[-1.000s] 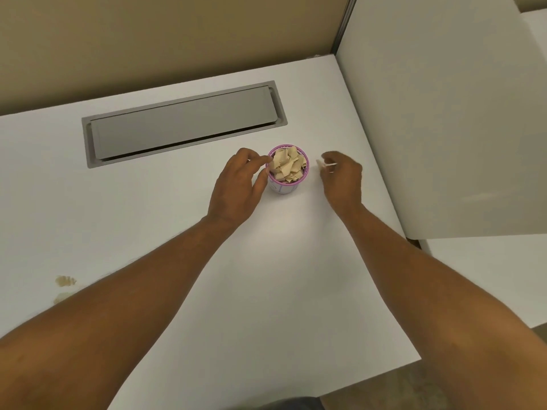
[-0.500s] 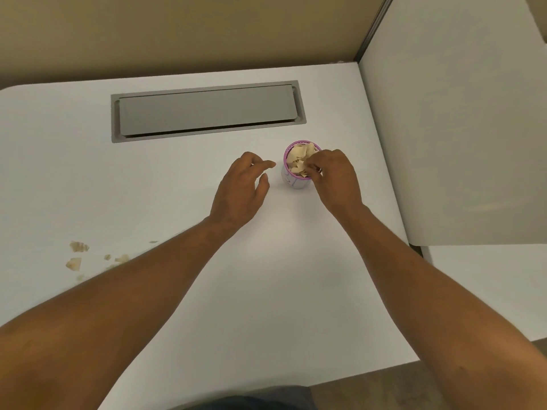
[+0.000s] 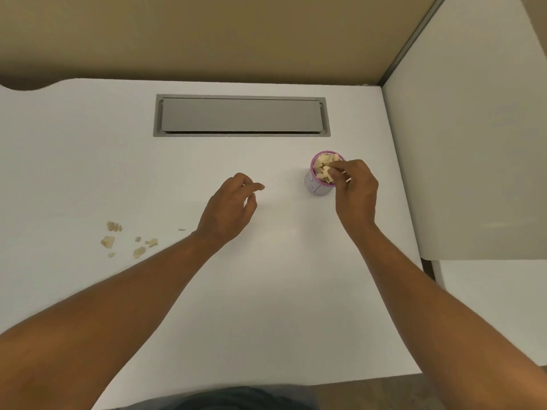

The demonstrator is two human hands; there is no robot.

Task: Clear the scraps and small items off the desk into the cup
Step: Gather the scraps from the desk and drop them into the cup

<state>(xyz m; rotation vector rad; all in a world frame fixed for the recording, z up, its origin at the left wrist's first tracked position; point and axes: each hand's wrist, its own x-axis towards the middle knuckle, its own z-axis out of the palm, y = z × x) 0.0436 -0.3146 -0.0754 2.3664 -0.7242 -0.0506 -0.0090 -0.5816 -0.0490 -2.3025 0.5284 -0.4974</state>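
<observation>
From the head camera, the right hand [image 3: 356,190] is hovering at the mouth of the small white paper cup with a pink rim [image 3: 318,179], its fingertips [image 3: 333,170] pinched together over the heap of tan scraps [image 3: 324,167] already filling it — the step in hand looks like dropping or pressing a piece in. Whether the pinched grip is holding something I cannot tell; a small pale glint is showing by the knuckles, too small to name. The left hand [image 3: 233,205] is hanging loosely over the white tabletop [image 3: 266,291], well apart from the cup, its grip half-open and empty, touching nothing. A scatter of tan crumbs [image 3: 130,241] is lying near the left forearm, well apart from the cup, with one sliver [image 3: 181,229] closer in. The next move probably calls for reaching over to those crumbs and pinching finely — they are small and flat. The grey rectangular cable hatch [image 3: 241,115] is sitting behind.
</observation>
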